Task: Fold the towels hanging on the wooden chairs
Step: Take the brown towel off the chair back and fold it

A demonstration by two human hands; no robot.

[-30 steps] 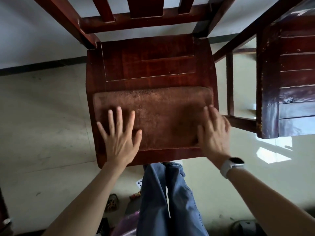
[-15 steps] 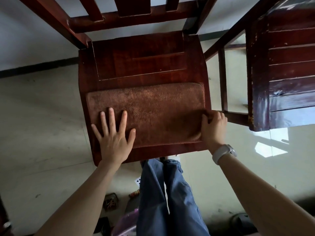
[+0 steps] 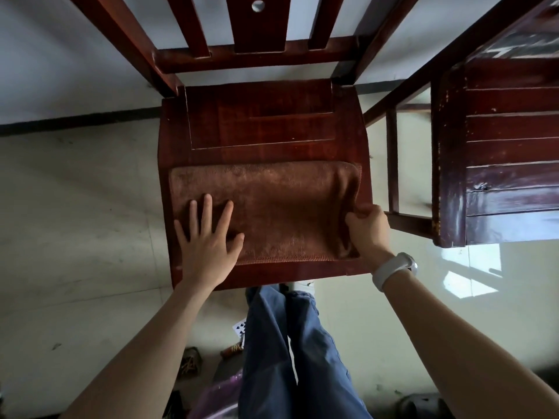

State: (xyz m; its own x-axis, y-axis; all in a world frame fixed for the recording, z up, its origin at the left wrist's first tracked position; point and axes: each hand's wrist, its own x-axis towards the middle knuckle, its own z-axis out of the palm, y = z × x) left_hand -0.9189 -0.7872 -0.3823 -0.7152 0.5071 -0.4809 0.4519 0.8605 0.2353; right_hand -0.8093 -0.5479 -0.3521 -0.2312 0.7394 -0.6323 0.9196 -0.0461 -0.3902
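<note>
The brown towel [image 3: 266, 213], spread on the chair seat [image 3: 260, 128], is pinned flat by the left hand [image 3: 208, 246] while its right edge, flat a second ago, is now pinched and lifted in the right hand [image 3: 367, 231] grip, so a crosswise fold looks underway.

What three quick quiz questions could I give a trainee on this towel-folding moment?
1. True or false: the left hand lies flat on the brown towel.
2. Which hand pinches the towel's edge? A) left B) right
3. Fill in: the towel lies on the chair ____.

Key: 1 true. 2 B, the right hand lifts the right edge. 3 seat.
</note>
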